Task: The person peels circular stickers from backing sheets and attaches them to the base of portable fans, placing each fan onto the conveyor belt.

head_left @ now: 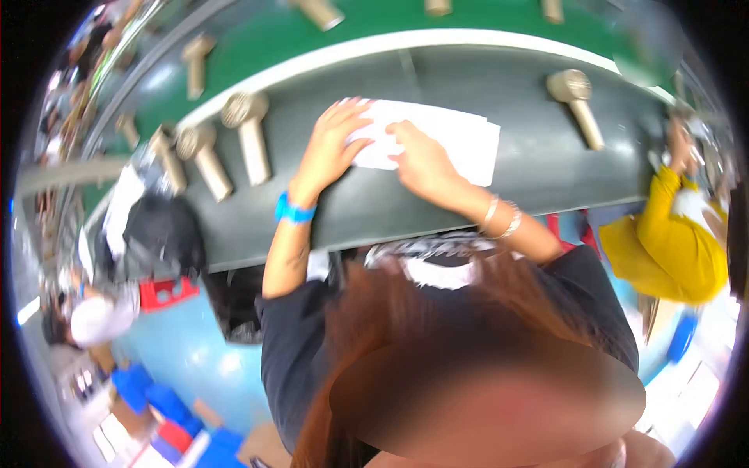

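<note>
A small stack of white paper sheets [456, 132] lies on the dark grey bench, its right-hand edges slightly fanned out. My left hand [335, 144], with a blue band on the wrist, rests over the stack's left end. Its fingers are stretched out and its thumb stands apart on the paper. On the middle of the sheets is my right hand [425, 164], fingers bent and the thumb side closed against the paper. Bracelets circle that wrist. What lies under its palm is hidden.
Beige handheld devices with round heads, like small fans, lie left [251, 140] and right [577, 105] on the bench [359, 210]; others lie on the green belt [374, 19] beyond a white rail. A dark bag [164, 234] sits left. A person in a yellow sleeve [671, 234] works at right.
</note>
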`<action>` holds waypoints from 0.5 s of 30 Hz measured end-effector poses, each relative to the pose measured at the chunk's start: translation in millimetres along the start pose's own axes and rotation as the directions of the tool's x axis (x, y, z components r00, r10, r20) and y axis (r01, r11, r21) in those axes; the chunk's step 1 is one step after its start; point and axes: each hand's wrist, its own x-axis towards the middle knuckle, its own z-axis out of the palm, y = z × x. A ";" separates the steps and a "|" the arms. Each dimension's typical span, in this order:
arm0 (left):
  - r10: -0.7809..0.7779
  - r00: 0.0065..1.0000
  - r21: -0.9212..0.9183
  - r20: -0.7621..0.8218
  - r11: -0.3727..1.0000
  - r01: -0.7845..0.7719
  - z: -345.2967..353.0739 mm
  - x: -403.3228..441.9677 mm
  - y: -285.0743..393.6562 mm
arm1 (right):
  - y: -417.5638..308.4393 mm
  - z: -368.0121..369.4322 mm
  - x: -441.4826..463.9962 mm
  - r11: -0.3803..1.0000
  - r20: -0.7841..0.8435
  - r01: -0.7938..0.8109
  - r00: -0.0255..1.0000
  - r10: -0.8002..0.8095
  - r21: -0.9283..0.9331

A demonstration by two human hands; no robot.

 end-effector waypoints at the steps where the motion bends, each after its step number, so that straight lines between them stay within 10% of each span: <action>1: -0.022 1.000 0.004 0.003 1.000 0.022 1.5 -1.3 1.1 | -2.1 -2.5 -0.8 0.999 0.028 0.017 0.999 -0.016 -0.048; 7: -0.079 0.997 0.010 0.026 0.997 0.079 4.9 7.8 3.3 | 5.5 -17.6 5.4 0.986 0.151 0.048 0.986 -0.072 0.160; 12: -0.069 0.983 -0.005 0.167 0.997 0.071 -16.8 24.4 10.1 | 12.6 -49.5 27.1 0.883 -0.089 0.085 0.995 -0.049 0.461; 15: -0.087 0.990 -0.022 0.112 0.996 0.090 -26.8 46.3 6.2 | 35.9 -29.1 20.2 0.687 0.033 -0.189 0.972 0.233 0.701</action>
